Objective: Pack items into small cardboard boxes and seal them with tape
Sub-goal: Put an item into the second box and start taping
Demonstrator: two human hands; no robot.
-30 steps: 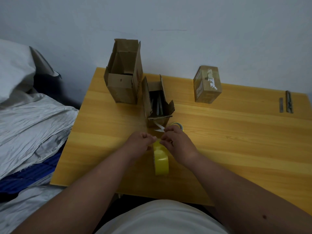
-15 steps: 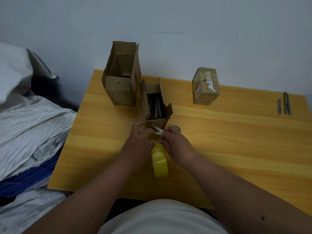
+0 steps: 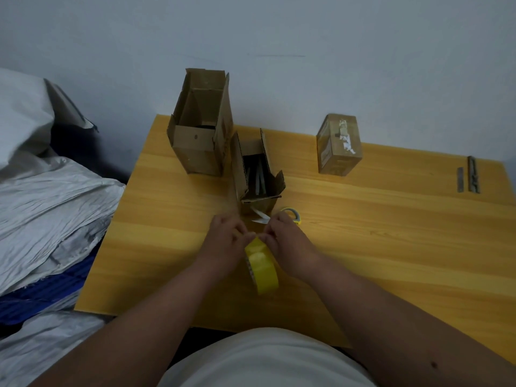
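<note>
Yellow tape roll (image 3: 262, 270) pinched by both hands' fingers (image 3: 252, 236) | table (image 3: 391, 247) right side open

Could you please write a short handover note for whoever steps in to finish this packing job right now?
Left hand: pinching the top of the yellow tape roll, which stands on edge on the table.
Right hand: fingers curled at the same spot on the roll, apparently working the tape end; scissors lie just beyond it.
Small open box: straight ahead, flaps up, grey items inside, not sealed.
Large open box: behind left, unsealed.
Taped box: far right, closed and done.
Two loose metal pieces lie near the right edge.
Left: free the tape, close and seal the small box.
</note>
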